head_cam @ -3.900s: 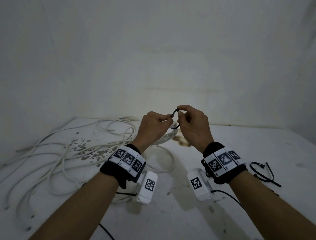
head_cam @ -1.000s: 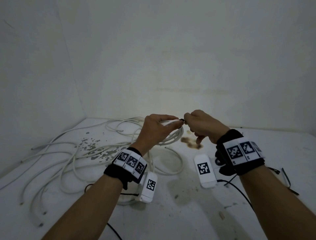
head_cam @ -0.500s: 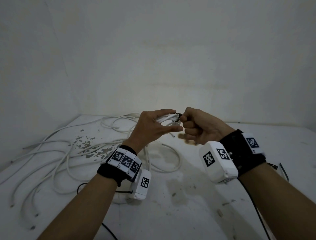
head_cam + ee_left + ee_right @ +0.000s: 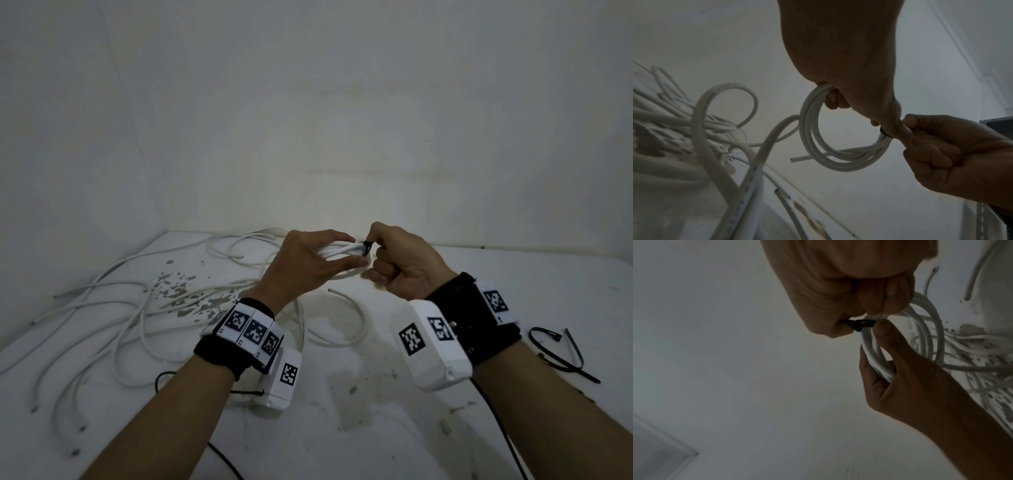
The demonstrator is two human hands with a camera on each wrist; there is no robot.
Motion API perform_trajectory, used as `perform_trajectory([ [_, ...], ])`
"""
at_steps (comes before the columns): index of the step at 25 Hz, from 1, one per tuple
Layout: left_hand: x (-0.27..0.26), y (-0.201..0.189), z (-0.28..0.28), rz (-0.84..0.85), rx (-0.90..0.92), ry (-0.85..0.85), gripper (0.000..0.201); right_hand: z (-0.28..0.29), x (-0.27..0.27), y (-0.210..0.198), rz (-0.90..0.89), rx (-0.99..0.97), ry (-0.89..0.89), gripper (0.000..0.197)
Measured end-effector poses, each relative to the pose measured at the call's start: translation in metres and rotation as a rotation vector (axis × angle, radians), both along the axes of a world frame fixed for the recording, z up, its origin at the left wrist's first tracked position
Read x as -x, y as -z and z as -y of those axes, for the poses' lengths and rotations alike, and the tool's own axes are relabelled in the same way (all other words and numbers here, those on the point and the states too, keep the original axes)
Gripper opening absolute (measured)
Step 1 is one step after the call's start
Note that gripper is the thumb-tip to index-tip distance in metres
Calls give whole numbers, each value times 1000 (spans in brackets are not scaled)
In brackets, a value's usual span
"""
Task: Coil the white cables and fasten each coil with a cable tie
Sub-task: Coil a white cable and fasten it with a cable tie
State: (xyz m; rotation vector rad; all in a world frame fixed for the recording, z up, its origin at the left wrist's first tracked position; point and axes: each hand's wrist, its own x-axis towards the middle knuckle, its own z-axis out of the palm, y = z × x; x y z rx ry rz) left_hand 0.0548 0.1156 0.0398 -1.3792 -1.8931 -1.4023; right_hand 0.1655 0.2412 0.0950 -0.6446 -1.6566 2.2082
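While our left hand (image 4: 308,263) grips the coiled white cable (image 4: 838,154) between thumb and fingers, raised above the table (image 4: 376,428), our right hand (image 4: 404,263) is curled into a fist, pinching the black cable tie (image 4: 923,323) that wraps the coil's strands. Loose white cables (image 4: 120,315) sprawl across the table's left side, and spare black ties (image 4: 561,353) lie off to our right.

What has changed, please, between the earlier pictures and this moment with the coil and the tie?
The black cable tie, an open loop between both hands 3.9 s ago, now sits tight round the white coil. The right hand has rolled into a fist, its grip on the tie's tail. The left hand still holds the coil; loose cables and spare ties lie unmoved.
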Motion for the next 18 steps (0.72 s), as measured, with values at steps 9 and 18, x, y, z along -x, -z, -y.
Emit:
perform_trajectory([
  [9,-5,-2,0,155,-133,-21,19,22,-14,5,-60,-228,-19,37],
  [18,-9,-10,1,500,-230,36,13,34,-14,7,-70,-251,-40,41],
])
